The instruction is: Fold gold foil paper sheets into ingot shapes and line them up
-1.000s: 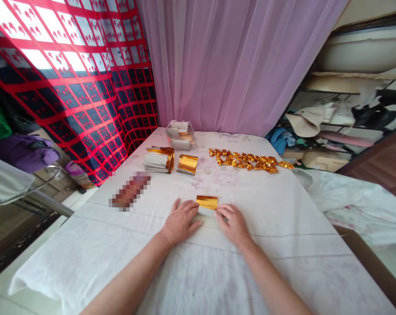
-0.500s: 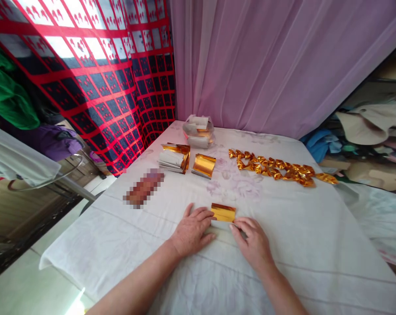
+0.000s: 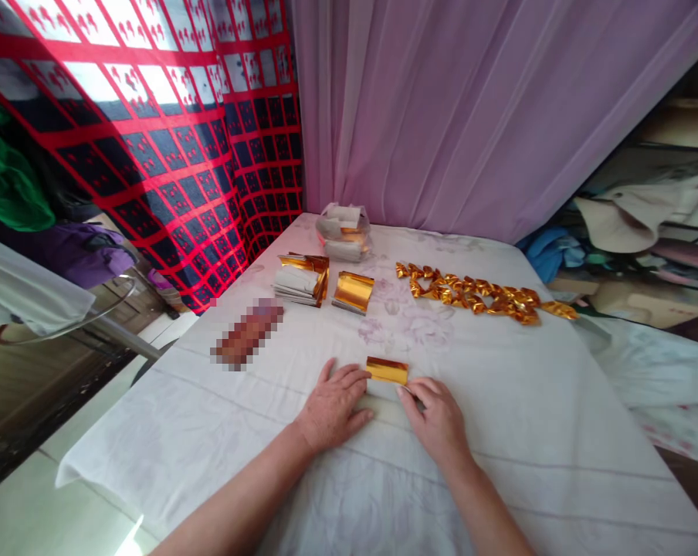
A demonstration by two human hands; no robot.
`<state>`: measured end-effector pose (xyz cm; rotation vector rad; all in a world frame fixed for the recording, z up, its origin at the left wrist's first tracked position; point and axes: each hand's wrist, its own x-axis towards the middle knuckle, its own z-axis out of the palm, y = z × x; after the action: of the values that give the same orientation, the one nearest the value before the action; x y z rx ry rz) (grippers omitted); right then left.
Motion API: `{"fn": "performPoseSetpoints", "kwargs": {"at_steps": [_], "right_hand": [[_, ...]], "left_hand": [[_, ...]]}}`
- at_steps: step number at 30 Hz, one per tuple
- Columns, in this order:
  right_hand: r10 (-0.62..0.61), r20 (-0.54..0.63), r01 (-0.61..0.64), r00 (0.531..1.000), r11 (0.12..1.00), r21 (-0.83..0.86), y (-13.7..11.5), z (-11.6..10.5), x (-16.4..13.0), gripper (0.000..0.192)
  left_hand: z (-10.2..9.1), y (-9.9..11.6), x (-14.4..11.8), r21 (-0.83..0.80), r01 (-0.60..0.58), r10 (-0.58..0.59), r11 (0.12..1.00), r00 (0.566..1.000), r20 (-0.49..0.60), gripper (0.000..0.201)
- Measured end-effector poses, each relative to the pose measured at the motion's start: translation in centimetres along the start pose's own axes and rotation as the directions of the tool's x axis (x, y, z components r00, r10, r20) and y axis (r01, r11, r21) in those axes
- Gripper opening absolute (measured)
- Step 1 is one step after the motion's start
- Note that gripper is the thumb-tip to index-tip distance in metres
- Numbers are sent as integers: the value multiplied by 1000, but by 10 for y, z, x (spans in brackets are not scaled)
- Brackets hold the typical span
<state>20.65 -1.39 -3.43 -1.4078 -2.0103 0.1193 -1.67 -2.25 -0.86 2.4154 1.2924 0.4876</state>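
Observation:
A small sheet of gold foil paper (image 3: 387, 370) lies on the white tablecloth between my hands, its shiny side up and its near edge folded over. My left hand (image 3: 336, 403) rests flat on the cloth, fingers spread, with the fingertips on the paper's left end. At the right end, my right hand (image 3: 438, 421) pinches the near corner between thumb and fingers. Farther back sit a short stack of gold foil sheets (image 3: 354, 292) and a larger stack of foil paper (image 3: 298, 282) with pale undersides showing.
Several folded gold foil pieces (image 3: 470, 292) lie in rows at the back right. A clear plastic bag (image 3: 343, 233) holding more paper stands at the far edge. A pixelated reddish item (image 3: 248, 332) lies on the left. A purple curtain (image 3: 442, 116) hangs behind the table.
The gold strip showing between my hands has become narrower, and the pale band along its near edge no longer shows. The whole view has shifted slightly; both hands stay at the paper's ends.

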Motion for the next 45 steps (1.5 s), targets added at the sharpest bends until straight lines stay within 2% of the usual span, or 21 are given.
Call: {"fn": "performPoseSetpoints", "kwargs": {"at_steps": [3,8,14,19,32,37,42,45], "right_hand": [[26,-10,-26,1000,1000,-7,-5,-1,0,32],[45,-18,-46,999,999,-15,-10,-2,1,30],[53,-26,-54,998,998,-45,-11,-2,2,29],[73,-39,-75,997,996,-38,-13,-4,1,27],[126,-7,-126,992,991,-42,-18,-7,4,25],[130,-7,-130,992,989,-76,-19,-7,6,26],[128,-5,-128,992,988,-91,-20,-6,6,26],[128,-9,-128,992,988,-89,-20,-6,6,26]], "left_hand": [[2,-3,-1,9,-12,12,1000,1000,-14,46],[8,-10,-4,49,-72,77,996,992,-103,65],[5,-7,-3,160,-121,130,980,990,-48,48],[2,-4,-2,213,-110,114,971,993,-5,51],[-1,-3,-2,280,-120,130,952,991,-16,49],[6,5,-6,337,-119,150,934,986,-67,48],[17,19,-10,332,-224,245,916,969,-25,46],[19,21,-10,320,-212,222,923,975,5,52]]}}
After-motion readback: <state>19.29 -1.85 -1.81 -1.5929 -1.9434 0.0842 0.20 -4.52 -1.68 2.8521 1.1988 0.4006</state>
